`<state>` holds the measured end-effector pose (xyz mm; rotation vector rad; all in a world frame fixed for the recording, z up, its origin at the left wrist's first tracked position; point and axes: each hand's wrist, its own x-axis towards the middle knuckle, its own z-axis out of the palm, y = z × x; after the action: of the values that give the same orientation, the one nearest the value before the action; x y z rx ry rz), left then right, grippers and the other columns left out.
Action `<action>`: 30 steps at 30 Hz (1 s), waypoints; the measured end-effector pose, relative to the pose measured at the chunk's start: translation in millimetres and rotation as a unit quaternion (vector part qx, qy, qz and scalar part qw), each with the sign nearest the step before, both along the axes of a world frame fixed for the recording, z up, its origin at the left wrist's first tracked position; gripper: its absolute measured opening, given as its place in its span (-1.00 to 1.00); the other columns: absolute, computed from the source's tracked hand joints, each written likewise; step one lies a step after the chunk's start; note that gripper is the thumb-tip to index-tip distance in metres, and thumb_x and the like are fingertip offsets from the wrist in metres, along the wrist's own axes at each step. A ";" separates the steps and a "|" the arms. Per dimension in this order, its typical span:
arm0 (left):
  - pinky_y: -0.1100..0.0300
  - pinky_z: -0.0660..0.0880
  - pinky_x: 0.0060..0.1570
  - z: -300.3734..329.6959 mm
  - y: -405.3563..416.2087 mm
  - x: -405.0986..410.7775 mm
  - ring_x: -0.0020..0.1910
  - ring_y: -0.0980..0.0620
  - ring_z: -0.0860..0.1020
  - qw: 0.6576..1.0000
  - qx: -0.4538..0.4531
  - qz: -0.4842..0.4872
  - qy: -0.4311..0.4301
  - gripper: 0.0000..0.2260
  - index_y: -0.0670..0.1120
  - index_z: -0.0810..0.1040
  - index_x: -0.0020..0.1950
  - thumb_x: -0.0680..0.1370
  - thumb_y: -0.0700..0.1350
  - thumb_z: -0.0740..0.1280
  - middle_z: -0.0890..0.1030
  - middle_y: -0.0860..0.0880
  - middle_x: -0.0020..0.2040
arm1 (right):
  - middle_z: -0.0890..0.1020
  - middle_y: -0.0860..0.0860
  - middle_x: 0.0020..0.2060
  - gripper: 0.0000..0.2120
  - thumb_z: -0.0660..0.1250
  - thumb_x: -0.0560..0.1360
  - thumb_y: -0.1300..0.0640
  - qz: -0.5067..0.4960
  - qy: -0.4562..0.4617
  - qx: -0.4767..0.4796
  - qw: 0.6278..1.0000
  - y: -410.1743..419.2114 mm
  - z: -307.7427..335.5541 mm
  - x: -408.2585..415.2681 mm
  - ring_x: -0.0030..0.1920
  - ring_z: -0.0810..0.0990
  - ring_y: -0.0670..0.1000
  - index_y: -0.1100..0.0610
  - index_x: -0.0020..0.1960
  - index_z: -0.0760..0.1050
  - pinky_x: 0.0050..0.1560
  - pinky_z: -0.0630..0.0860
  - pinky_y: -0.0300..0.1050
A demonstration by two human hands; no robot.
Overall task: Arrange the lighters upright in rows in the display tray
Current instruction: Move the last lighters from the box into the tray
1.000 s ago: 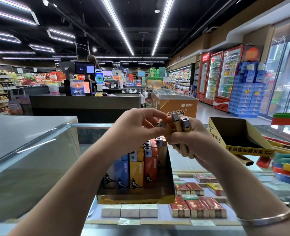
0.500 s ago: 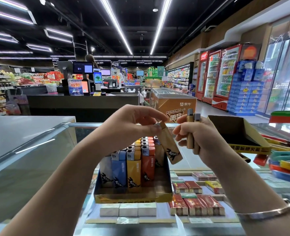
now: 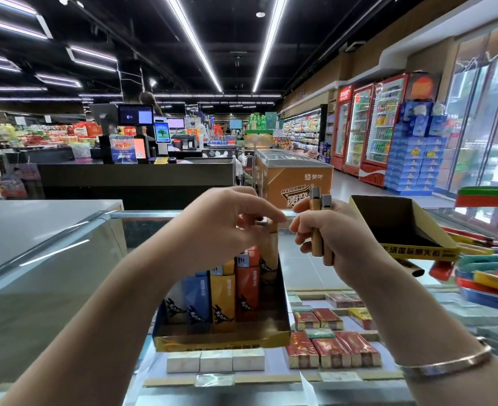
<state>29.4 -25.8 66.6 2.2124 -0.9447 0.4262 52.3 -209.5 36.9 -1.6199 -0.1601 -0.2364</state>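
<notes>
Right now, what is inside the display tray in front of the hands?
The display tray holds upright lighters in white, blue, yellow and red rows. The left hand lowers a brown lighter at the right side. The back rows are covered by that hand.

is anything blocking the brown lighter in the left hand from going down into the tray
Nothing visible does. The left hand holds the brown lighter over the display tray at its right end, beside the red lighters, with open floor below.
</notes>
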 end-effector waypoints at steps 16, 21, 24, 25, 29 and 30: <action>0.30 0.38 -0.08 -12.9 -22.9 -7.1 -0.02 0.16 0.42 0.948 0.231 0.097 -0.199 -0.74 0.15 0.57 0.15 0.55 -0.13 0.25 0.52 0.18 0.04 | 0.55 0.11 -0.35 -0.78 0.23 0.34 0.43 0.006 -0.010 -0.001 1.000 -0.2 -2.6 2.2 -0.40 0.51 -0.01 0.20 -0.08 0.46 -0.48 0.47 -0.22; 0.37 0.32 -0.15 -13.3 -20.0 -3.1 -0.07 0.18 0.47 0.941 0.238 0.115 -0.211 -0.76 0.17 0.58 0.13 0.54 -0.09 0.25 0.52 0.20 -0.01 | 0.56 0.14 -0.33 -0.77 0.25 0.35 0.43 0.046 0.001 -0.007 0.999 -0.1 -2.9 2.8 -0.39 0.52 0.00 0.20 -0.06 0.48 -0.44 0.48 -0.21; 0.33 0.42 -0.12 -9.7 -13.7 0.3 -0.12 0.24 0.46 0.960 0.214 0.111 -0.140 -0.79 0.19 0.58 0.12 0.54 0.02 0.24 0.50 0.24 -0.05 | 0.54 0.12 -0.36 -0.75 0.30 0.40 0.40 0.087 0.000 -0.029 0.996 1.7 -2.9 2.1 -0.42 0.51 -0.02 0.14 0.01 0.52 -0.44 0.46 -0.21; 0.33 0.44 -0.11 -7.4 -10.3 1.2 -0.11 0.25 0.47 0.970 0.199 0.098 -0.101 -0.78 0.18 0.58 0.13 0.53 0.06 0.24 0.50 0.25 -0.06 | 0.52 0.09 -0.38 -0.74 0.30 0.42 0.38 0.099 -0.001 -0.033 0.995 2.2 -2.8 1.8 -0.44 0.49 -0.04 0.12 0.03 0.52 -0.45 0.45 -0.22; 0.34 0.52 -0.11 -3.7 -0.2 4.4 -0.11 0.32 0.55 0.996 0.080 0.030 0.007 -0.66 0.21 0.51 0.20 0.43 0.14 0.24 0.62 0.22 -0.09 | 0.48 0.04 -0.45 -0.74 0.29 0.44 0.39 0.151 -0.008 -0.031 0.988 3.7 0.2 -2.8 -0.47 0.44 -0.07 0.09 0.02 0.51 -0.46 0.40 -0.23; 0.30 0.54 -0.10 -4.3 0.2 5.8 -0.12 0.32 0.56 0.998 0.053 0.033 0.004 -0.69 0.20 0.51 0.19 0.45 0.12 0.27 0.62 0.22 -0.10 | 0.48 0.05 -0.44 -0.74 0.29 0.43 0.41 0.162 -0.015 -0.035 0.986 4.6 1.4 -4.5 -0.47 0.44 -0.06 0.09 -0.03 0.50 -0.46 0.39 -0.21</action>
<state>35.3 -25.6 62.3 2.3443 -0.9117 0.4062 47.7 -204.9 38.3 -1.6329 -0.4546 -0.0049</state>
